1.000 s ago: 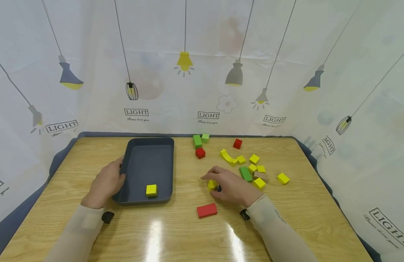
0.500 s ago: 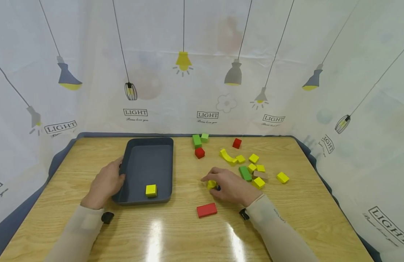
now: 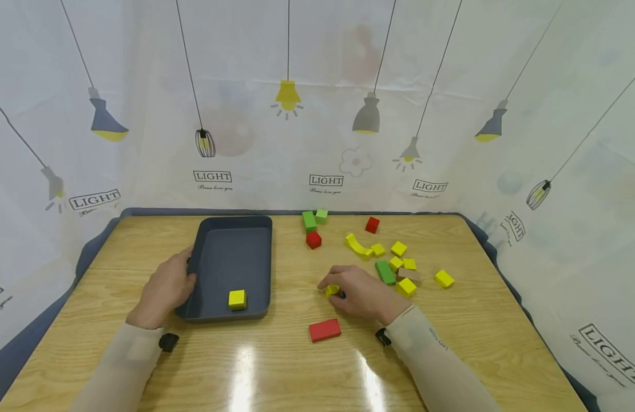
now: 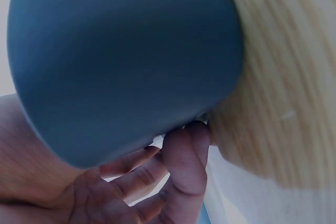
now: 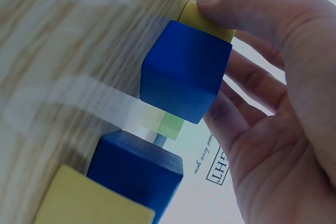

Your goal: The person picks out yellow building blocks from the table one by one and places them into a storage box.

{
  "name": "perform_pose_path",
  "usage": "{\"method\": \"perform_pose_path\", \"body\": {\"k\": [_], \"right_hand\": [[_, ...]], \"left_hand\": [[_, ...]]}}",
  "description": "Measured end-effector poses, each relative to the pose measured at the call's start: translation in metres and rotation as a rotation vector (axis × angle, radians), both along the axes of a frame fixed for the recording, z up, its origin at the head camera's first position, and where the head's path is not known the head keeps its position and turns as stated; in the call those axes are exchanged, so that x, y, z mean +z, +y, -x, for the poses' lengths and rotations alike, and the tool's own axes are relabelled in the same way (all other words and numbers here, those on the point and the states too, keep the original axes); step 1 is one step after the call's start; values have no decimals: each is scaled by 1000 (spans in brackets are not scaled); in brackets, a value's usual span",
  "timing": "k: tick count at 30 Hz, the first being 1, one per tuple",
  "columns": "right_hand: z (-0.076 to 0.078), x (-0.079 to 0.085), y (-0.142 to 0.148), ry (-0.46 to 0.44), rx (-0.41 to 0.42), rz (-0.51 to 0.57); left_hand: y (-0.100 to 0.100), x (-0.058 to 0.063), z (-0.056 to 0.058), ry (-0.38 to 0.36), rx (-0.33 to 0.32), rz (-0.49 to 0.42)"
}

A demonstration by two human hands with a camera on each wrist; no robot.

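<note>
My left hand [image 3: 163, 289] grips the left wall of the dark grey tray [image 3: 230, 252]. In the left wrist view, fingertips press at the rim of the tray [image 4: 131, 72]. A yellow block [image 3: 237, 299] lies inside, near the front. Right of the tray, my right hand [image 3: 356, 292] pinches a small yellow block [image 5: 205, 22] between thumb and fingers, low over the table. Directly beside this yellow block, a blue cube [image 5: 186, 69] shows in the right wrist view; the hand mostly hides it from the head camera. Just in front of that hand lies a red block [image 3: 325, 330].
Several yellow blocks [image 3: 444, 278], a green block [image 3: 385, 273] and a brown block [image 3: 409, 277] cluster to the right. A curved yellow piece [image 3: 356, 246] lies behind the right hand. Red [image 3: 313, 240] and green blocks [image 3: 309, 221] stand near the table's back edge.
The right hand's fingers have drawn in slightly around the yellow block, which shows less now. The left hand and tray keep their places.
</note>
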State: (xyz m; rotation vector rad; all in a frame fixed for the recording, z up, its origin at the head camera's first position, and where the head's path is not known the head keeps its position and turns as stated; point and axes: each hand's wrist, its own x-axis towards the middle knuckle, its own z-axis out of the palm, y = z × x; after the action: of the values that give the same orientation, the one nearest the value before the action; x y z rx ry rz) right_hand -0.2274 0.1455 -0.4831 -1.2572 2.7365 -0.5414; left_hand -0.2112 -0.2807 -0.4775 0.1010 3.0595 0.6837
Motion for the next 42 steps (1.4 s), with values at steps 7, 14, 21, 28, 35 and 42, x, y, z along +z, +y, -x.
{"method": "perform_pose_path", "body": {"k": [7,14,21,28,35,42], "right_hand": [[0,4,-2,6,18,3],[-1,7,-4,47,26,28],[0,10,-5,75,14,69],[-1,15,-12,81,1,86],[0,19,-24,79,9,95],[3,24,-32,119,57,134]], "left_hand": [[-1,1,0,-9,12,9],[-1,3,0,-17,11,12],[1,6,1,-1,11,13],[-1,5,1,-21,21,12],[-1,1,1,-25,15,7],[1,3,2,-26,5,1]]}}
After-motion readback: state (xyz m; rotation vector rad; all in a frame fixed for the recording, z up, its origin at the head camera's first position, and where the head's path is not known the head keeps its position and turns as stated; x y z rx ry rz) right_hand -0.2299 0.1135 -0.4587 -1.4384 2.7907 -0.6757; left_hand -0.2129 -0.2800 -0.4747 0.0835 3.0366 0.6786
